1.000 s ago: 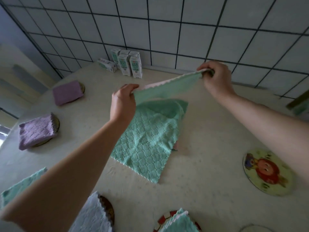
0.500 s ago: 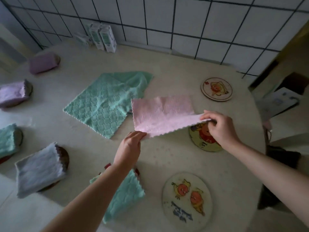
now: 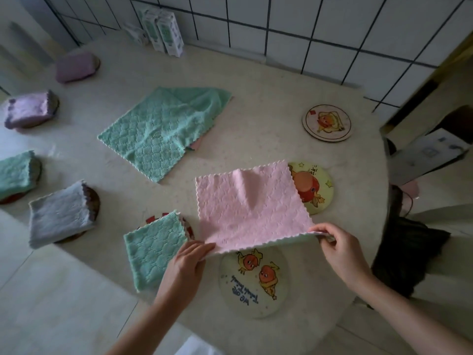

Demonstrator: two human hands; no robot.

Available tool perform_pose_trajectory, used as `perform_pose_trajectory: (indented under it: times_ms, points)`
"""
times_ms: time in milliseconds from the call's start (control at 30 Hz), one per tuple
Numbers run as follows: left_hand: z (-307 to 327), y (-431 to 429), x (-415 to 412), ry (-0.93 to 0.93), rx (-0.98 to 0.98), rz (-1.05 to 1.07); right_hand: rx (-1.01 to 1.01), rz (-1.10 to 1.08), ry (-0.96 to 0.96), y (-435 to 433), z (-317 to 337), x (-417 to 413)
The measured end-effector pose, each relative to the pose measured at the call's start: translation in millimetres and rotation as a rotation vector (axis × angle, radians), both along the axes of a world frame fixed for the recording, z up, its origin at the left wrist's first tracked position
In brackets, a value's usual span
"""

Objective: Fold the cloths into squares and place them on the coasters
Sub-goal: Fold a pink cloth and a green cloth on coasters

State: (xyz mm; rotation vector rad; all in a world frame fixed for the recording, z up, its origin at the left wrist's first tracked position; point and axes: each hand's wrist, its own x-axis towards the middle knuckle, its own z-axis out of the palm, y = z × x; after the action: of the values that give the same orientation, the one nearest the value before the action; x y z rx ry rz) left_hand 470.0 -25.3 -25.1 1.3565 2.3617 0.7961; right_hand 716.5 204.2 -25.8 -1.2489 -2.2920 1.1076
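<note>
A pink cloth (image 3: 245, 203) lies spread on the round table, its near edge lifted. My left hand (image 3: 186, 262) pinches the near left corner and my right hand (image 3: 340, 249) pinches the near right corner. The cloth's far right corner overlaps a yellow coaster (image 3: 316, 188). Its near edge hangs over a pale coaster with two cartoon figures (image 3: 253, 280). A third bare coaster (image 3: 327, 123) sits further back on the right. An unfolded green cloth (image 3: 163, 126) lies mid-table with a bit of pink showing beneath its right edge.
Folded cloths sit on coasters along the left: green (image 3: 153, 247), grey (image 3: 58, 213), green (image 3: 15, 175), purple (image 3: 28, 110), mauve (image 3: 74, 66). Small cartons (image 3: 163, 32) stand by the tiled wall. A box (image 3: 430, 155) and dark cloth (image 3: 407, 254) lie beyond the table's right edge.
A second ago both hands held up a green-and-pink cloth by its top edge. It now lies pink side up on the table, drawn toward me, with both near corners pinched.
</note>
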Motion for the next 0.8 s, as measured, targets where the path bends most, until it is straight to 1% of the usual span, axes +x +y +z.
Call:
perform_pose_trajectory:
  times_ms: [100, 200, 333, 400, 533, 667, 733, 800]
  points:
    - [6.1, 2.4, -0.9, -0.140, 0.018, 0.164, -0.026, -0.032, 0.015, 7.6, 7.3, -2.9]
    - [8.7, 21.6, -13.3, -0.295, -0.006, 0.328, -0.046, -0.070, 0.040, 25.9, 16.2, -22.8]
    - [6.6, 55.2, -38.0, -0.615, 0.090, 0.566, -0.050, -0.169, 0.082, 60.1, 14.4, -67.4]
    - [2.5, 69.9, -49.3, -0.725, 0.108, 0.628, -0.112, -0.243, 0.078, 80.1, 9.2, -92.5]
    - [-9.0, 94.0, -68.4, -0.798, 0.077, 0.693, -0.227, -0.321, -0.009, 111.3, -7.9, -132.2]
    - [-23.3, 107.6, -86.7, -0.833, 0.058, 0.727, -0.284, -0.349, -0.083, 125.5, -20.5, -154.7]
    - [-31.9, 110.8, -95.7, -0.801, 0.015, 0.706, -0.275, -0.351, -0.111, 128.7, -25.1, -161.2]
    - [-40.1, 114.9, -103.3, -0.702, -0.063, 0.663, -0.241, -0.358, -0.145, 131.0, -30.0, -164.5]
